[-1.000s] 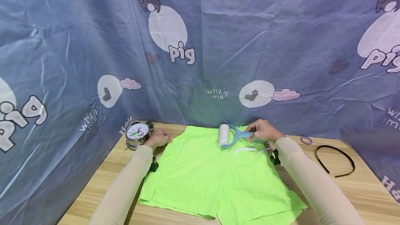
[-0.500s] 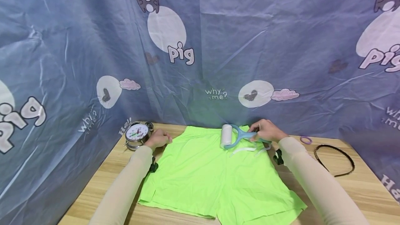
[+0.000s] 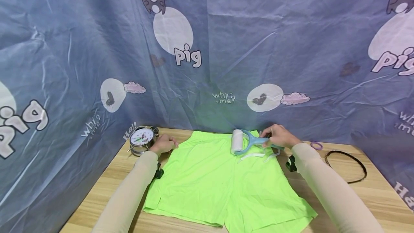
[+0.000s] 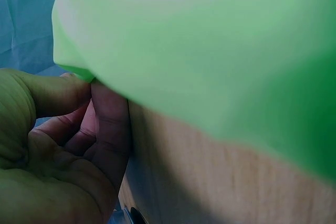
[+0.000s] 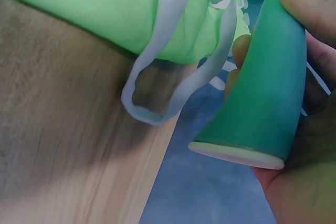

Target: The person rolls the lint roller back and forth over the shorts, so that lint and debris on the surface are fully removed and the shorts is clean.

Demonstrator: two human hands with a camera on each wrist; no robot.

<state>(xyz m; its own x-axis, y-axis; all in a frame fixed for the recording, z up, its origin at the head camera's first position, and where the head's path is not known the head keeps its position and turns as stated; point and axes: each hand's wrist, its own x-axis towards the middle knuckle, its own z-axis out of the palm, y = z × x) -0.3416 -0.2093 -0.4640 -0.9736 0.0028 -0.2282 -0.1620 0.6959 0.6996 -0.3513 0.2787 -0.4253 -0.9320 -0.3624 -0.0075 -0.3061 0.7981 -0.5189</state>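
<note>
Neon green shorts (image 3: 200, 175) lie spread on the wooden table, waistband toward the back wall. My left hand (image 3: 165, 144) pinches the left edge of the shorts between thumb and fingers, as the left wrist view shows up close. In my right hand (image 3: 279, 136) is the blue handle of a lint roller (image 3: 237, 142), whose white roll lies over the right part of the waistband. The flared handle end (image 5: 257, 114) fills much of the right wrist view. A white drawstring (image 5: 168, 19) hangs in a loop past the fabric edge there.
An alarm clock (image 3: 142, 140) stands just left of my left hand. On the right side of the table (image 3: 365, 204) are a purple hair tie (image 3: 316, 145) and a dark headband (image 3: 359, 161). A printed blue cloth (image 3: 181, 92) rises behind the table.
My right hand has moved slightly to the right, and the lint roller has travelled with it along the waistband. The left hand keeps its place at the shorts' edge.
</note>
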